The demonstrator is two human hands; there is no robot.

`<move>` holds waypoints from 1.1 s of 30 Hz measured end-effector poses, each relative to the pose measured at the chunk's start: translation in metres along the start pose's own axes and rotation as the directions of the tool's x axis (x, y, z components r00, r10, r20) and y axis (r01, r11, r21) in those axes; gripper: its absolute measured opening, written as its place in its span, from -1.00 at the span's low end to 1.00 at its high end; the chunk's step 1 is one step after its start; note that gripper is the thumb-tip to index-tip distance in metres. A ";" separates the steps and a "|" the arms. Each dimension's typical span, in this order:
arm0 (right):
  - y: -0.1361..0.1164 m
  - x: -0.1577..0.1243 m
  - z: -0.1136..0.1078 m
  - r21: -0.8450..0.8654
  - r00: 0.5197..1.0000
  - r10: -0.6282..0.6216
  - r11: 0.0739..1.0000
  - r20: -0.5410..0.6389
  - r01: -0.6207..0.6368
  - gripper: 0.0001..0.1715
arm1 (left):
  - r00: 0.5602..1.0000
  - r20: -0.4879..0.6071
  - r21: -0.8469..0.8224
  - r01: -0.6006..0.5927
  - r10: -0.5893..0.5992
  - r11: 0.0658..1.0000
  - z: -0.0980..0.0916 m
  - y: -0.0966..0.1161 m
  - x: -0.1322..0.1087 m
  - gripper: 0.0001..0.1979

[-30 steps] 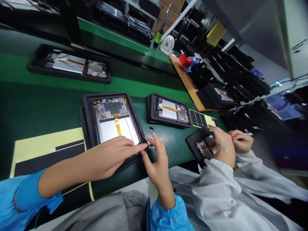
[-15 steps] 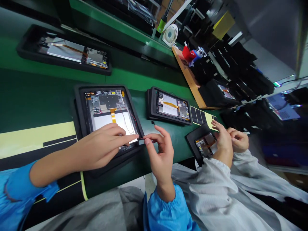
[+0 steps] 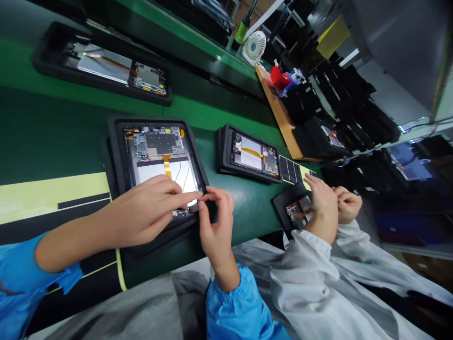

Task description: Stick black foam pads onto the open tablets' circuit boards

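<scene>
My left hand (image 3: 141, 212) lies flat over an opened tablet (image 3: 159, 160), its fingertips near the tablet's lower edge. The tablet shows a circuit board, a pale battery and an amber ribbon cable, and it sits in a black foam tray (image 3: 115, 141). My right hand (image 3: 215, 226) pinches a small black piece (image 3: 193, 207) at that edge, right by my left index fingertip. Fingers partly hide the piece, so its exact shape is unclear.
Other opened tablets in trays (image 3: 249, 153) lie on the green workbench (image 3: 240, 203). A co-worker's white-sleeved hands (image 3: 325, 203) work on another tablet (image 3: 299, 210) at right. A yellow-and-black sheet (image 3: 53, 203) lies at left. Beyond stand a small white fan (image 3: 254, 48) and stacked black trays (image 3: 339, 94).
My right hand has moved left from beside the tray onto the tablet's lower edge, carrying the small black piece. My left hand has shifted slightly, and the whole view has tilted a little.
</scene>
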State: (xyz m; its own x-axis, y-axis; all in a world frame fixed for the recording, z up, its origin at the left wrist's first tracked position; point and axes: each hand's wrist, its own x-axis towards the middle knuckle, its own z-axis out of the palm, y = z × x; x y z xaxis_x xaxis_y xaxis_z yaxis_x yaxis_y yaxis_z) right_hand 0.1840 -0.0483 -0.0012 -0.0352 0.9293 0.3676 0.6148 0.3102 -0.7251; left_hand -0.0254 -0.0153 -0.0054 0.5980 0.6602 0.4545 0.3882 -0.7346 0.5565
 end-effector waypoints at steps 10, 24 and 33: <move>-0.006 -0.005 0.008 -0.090 0.999 0.020 0.996 -0.029 -0.022 -0.72 | 0.999 -0.015 -0.006 0.030 -0.030 1.000 -0.001 0.001 -0.001 -0.49; 0.007 -0.024 -0.013 -0.128 0.948 -0.298 0.942 0.112 0.312 -0.27 | 0.996 -0.077 0.089 0.062 -0.055 0.994 0.003 0.010 -0.016 -0.44; 0.010 -0.037 -0.016 -0.044 0.969 -0.202 0.977 0.140 0.210 -0.27 | 0.964 -0.131 0.054 0.238 -0.230 0.970 0.019 0.042 -0.032 -0.26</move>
State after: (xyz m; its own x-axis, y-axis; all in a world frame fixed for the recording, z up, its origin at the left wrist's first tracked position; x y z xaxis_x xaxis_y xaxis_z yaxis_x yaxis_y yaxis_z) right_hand 0.2039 -0.0823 -0.0128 -0.2685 0.8663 0.4213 0.6281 0.4890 -0.6052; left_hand -0.0149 -0.0698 -0.0099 0.3955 0.8259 0.4019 0.5570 -0.5636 0.6100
